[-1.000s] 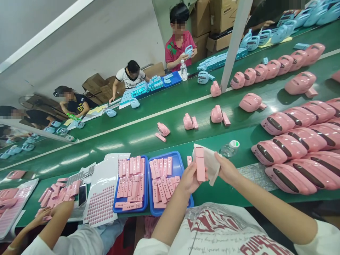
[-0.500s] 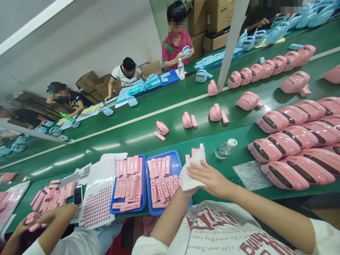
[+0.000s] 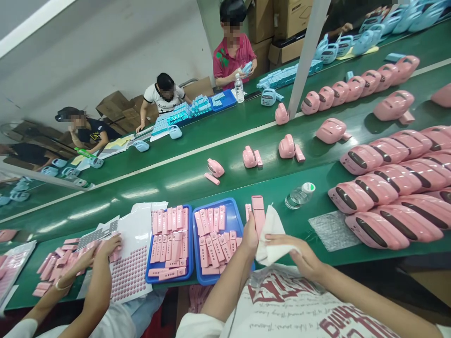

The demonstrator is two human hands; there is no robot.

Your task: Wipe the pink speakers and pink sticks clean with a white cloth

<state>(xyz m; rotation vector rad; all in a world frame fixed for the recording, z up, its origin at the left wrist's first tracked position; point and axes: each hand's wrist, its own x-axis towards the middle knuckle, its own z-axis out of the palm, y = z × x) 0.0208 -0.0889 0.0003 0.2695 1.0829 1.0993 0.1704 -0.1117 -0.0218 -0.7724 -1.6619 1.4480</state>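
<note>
Head view: the left hand [image 3: 251,237] is curled around the lower part of a pink bar [image 3: 258,213], grasping it so that its upper end sticks up beyond the fingers, tilted only slightly. The right hand [image 3: 294,247] pinches a white cloth [image 3: 273,237], which spreads from its fingers toward the left hand and hangs right against the pink bar; the overlap hides whether the cloth presses on the bar's lower end. Just left of the bar, past the left fingertips, a smaller pink piece [image 3: 248,211] is partly hidden by the hand. Left of the left fingers lies a blue tray [image 3: 235,213] with rows of pink bars inside, and next to it, farther left, a second blue tray [image 3: 190,249], also loaded. Beyond that is a white sheet [image 3: 131,265] dotted with small round stickers, where a co-worker's hand [image 3: 112,244] rests near a loose pile of bars [image 3: 58,263]. Ahead and to the right of the right fingers, a clear bottle [image 3: 298,199] leans over on the green table [image 3: 319,202]. Farther right of those fingers lies a clear plastic sheet [image 3: 333,230], with rows of glossy pink casings [image 3: 391,202] beside it.
</note>
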